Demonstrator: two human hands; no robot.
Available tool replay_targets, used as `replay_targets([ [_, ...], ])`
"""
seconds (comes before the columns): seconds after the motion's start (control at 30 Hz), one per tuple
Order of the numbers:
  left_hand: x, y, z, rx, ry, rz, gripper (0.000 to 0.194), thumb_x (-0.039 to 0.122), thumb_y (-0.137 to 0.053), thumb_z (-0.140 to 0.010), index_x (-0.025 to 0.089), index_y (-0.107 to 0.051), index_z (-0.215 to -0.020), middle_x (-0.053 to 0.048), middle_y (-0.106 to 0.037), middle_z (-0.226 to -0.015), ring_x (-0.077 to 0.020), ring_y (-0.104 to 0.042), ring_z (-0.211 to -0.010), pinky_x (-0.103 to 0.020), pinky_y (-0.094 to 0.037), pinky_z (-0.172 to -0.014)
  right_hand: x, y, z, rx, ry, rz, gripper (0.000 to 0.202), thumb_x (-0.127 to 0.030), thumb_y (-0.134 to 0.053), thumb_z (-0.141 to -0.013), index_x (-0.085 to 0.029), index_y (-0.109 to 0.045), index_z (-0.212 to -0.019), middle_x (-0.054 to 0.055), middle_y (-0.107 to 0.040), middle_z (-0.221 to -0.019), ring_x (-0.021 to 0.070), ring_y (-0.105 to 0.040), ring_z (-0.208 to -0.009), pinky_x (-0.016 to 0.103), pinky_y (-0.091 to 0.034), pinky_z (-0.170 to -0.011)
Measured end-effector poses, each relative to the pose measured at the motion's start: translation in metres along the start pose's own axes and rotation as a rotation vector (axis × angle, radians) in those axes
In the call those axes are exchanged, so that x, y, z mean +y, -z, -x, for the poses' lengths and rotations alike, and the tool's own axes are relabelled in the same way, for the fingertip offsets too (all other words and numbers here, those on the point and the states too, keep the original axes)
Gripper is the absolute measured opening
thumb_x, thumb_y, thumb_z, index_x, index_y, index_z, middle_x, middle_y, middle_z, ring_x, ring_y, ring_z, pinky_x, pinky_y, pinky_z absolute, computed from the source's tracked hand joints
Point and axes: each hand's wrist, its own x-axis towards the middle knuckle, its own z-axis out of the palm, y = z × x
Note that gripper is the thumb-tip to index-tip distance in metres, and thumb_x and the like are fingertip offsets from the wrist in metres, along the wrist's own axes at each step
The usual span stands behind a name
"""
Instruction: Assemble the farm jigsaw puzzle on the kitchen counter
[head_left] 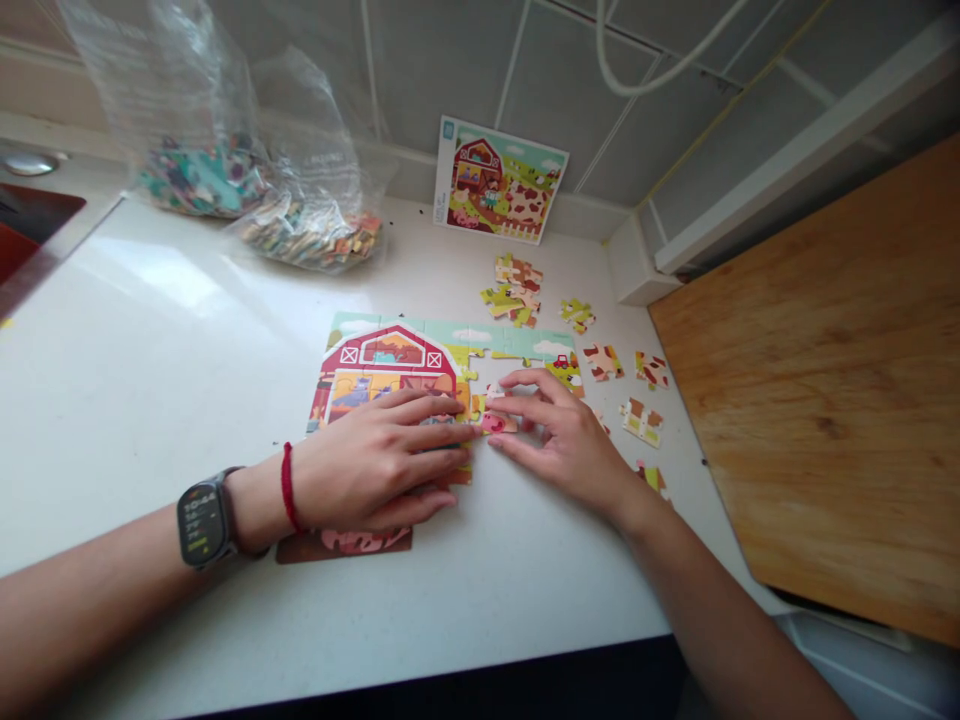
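Note:
A partly joined farm jigsaw puzzle (pixel 397 350) lies flat on the white counter, its barn at the left and a gap in its right half. My left hand (pixel 390 455) rests flat across the joined pieces, fingers stretched toward the gap. At the gap's lower edge, my right hand (pixel 562 430) has its fingers curved around a puzzle piece with a pink patch (pixel 498 420). That piece touches or nearly touches the joined part; which one I cannot tell. My left palm covers the puzzle's lower middle.
Loose puzzle pieces (pixel 643 422) lie right of the puzzle, and a small pile (pixel 514 290) sits behind it. A picture card (pixel 499 180) leans on the tiled wall. Two plastic bags of pieces (pixel 315 220) stand back left. A wooden board (pixel 825 390) borders the right side.

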Motion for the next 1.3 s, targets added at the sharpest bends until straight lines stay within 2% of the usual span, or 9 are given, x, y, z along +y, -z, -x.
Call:
replay_targets([
  [0.07, -0.0001, -0.0008, -0.0006, 0.017, 0.008, -0.013, 0.025, 0.031, -0.061, -0.103, 0.019, -0.073, -0.121, -0.009, -0.072, -0.14, -0.0314, -0.062, -0.135, -0.047, -0.049, -0.118, -0.0012, -0.0009, -0.0005, 0.009, 0.027, 0.035, 0.023, -0.029, -0.074, -0.096, -0.029, -0.079, -0.119, 0.007, -0.066, -0.131, 0.0222, -0.069, -0.112, 0.037, -0.063, -0.092],
  [0.23, -0.0005, -0.002, -0.0017, 0.057, 0.017, -0.015, 0.02, 0.027, -0.063, -0.103, 0.019, -0.074, -0.117, -0.009, -0.074, -0.135, -0.0287, -0.065, -0.131, -0.043, -0.052, -0.114, -0.0039, -0.004, -0.0009, 0.013, 0.041, 0.099, 0.02, -0.029, -0.07, -0.1, -0.028, -0.08, -0.117, 0.007, -0.067, -0.128, 0.0204, -0.072, -0.101, 0.037, -0.064, -0.088],
  [0.47, -0.0016, -0.0018, -0.0004, 0.088, 0.03, -0.015, 0.017, 0.024, -0.063, -0.103, 0.019, -0.074, -0.114, -0.008, -0.077, -0.125, -0.0273, -0.067, -0.125, -0.042, -0.054, -0.108, -0.0055, -0.0057, 0.0004, -0.005, 0.07, 0.168, 0.021, -0.029, -0.068, -0.101, -0.027, -0.079, -0.119, 0.008, -0.065, -0.136, 0.0207, -0.072, -0.099, 0.041, -0.064, -0.089],
  [0.57, -0.0023, -0.0015, -0.0003, 0.08, 0.062, -0.021, 0.023, 0.025, -0.061, -0.103, 0.02, -0.071, -0.124, -0.01, -0.074, -0.129, -0.0274, -0.066, -0.125, -0.043, -0.054, -0.108, -0.0055, -0.0054, 0.0, -0.001, 0.12, 0.213, 0.023, -0.026, -0.067, -0.101, -0.027, -0.079, -0.121, 0.01, -0.061, -0.145, 0.0252, -0.068, -0.112, 0.048, -0.062, -0.098],
  [0.67, -0.0029, -0.001, -0.0001, 0.075, 0.144, -0.048, 0.031, 0.028, -0.062, -0.103, 0.023, -0.068, -0.134, -0.012, -0.07, -0.136, -0.0299, -0.063, -0.128, -0.049, -0.053, -0.111, -0.0053, -0.0044, -0.0008, 0.006, 0.159, 0.264, 0.024, -0.026, -0.069, -0.1, -0.028, -0.079, -0.121, 0.01, -0.061, -0.146, 0.0293, -0.064, -0.119, 0.054, -0.06, -0.103],
  [0.83, -0.0021, -0.0016, 0.0005, 0.014, 0.162, -0.068, 0.041, 0.041, -0.061, -0.104, 0.03, -0.065, -0.143, -0.008, -0.062, -0.152, -0.034, -0.052, -0.145, -0.055, -0.043, -0.121, -0.0037, -0.0028, -0.0011, 0.023, 0.192, 0.275, 0.026, -0.031, -0.071, -0.098, -0.029, -0.079, -0.123, 0.012, -0.061, -0.144, 0.0333, -0.057, -0.132, 0.061, -0.054, -0.11],
  [1.0, -0.0017, -0.0035, 0.0017, -0.02, 0.136, -0.056, 0.049, 0.049, -0.058, -0.105, 0.029, -0.061, -0.149, -0.006, -0.058, -0.158, -0.0363, -0.048, -0.149, -0.057, -0.037, -0.124, -0.001, -0.0015, -0.0008, 0.046, 0.22, 0.26, 0.026, -0.03, -0.07, -0.099, -0.028, -0.078, -0.124, 0.012, -0.061, -0.144, 0.0316, -0.057, -0.134, 0.059, -0.052, -0.112],
  [1.3, -0.0026, -0.003, 0.0013, -0.05, 0.141, -0.073, 0.05, 0.051, -0.053, -0.107, 0.026, -0.058, -0.15, -0.007, -0.056, -0.159, -0.0365, -0.048, -0.146, -0.055, -0.037, -0.123, -0.0037, -0.001, -0.0016, 0.063, 0.202, 0.204, 0.02, -0.027, -0.069, -0.1, -0.029, -0.081, -0.116, 0.01, -0.067, -0.135, 0.029, -0.061, -0.127, 0.053, -0.056, -0.107],
])
